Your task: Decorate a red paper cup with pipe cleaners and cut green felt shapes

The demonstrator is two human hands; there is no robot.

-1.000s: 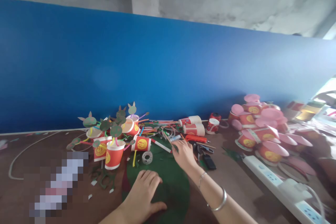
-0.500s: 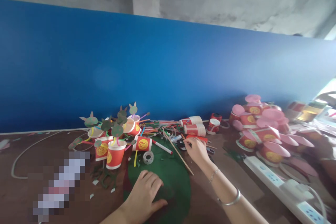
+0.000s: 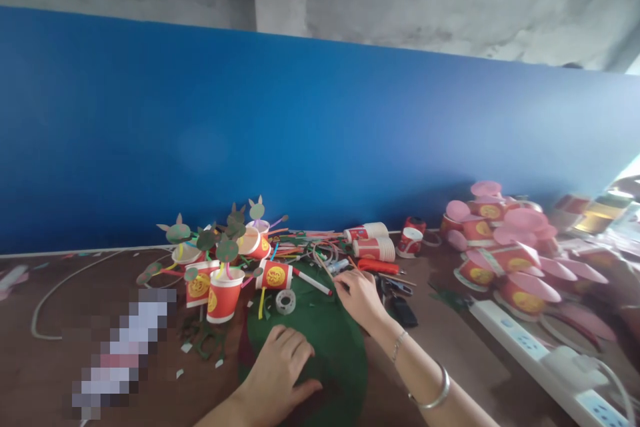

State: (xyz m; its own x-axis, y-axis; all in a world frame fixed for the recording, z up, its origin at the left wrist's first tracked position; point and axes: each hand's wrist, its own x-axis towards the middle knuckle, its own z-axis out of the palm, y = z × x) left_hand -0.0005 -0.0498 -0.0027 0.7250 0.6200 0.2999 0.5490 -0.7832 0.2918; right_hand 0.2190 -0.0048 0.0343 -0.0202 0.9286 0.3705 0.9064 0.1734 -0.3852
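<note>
My left hand [image 3: 283, 373] lies palm down on a round dark green mat [image 3: 325, 333], fingers slightly curled and thumb apart, holding nothing. My right hand [image 3: 361, 295] reaches to the mat's far right edge, its fingertips together on a thin wooden stick [image 3: 324, 267]; the stick's near part is hidden under the hand. Left of these fingertips lie a red-and-white marker [image 3: 313, 281] and a roll of clear tape [image 3: 285, 301]. A red paper cup [image 3: 275, 275] on its side is behind the tape. Beyond the right hand are an orange-red tool [image 3: 379, 267] and a black object [image 3: 403, 311].
Several red cups [image 3: 223, 303] with green paper animal heads stand at left. Stacked cups [image 3: 374, 249] lie at the back, below a blue partition [image 3: 300, 133]. On the right are cups with pink paper discs [image 3: 527, 283] and a white power strip [image 3: 525, 347] with a plugged-in adapter.
My right hand has moved left and slightly nearer, onto the wooden stick, uncovering the orange-red tool and the black object. My left hand keeps its place. The view has shifted slightly.
</note>
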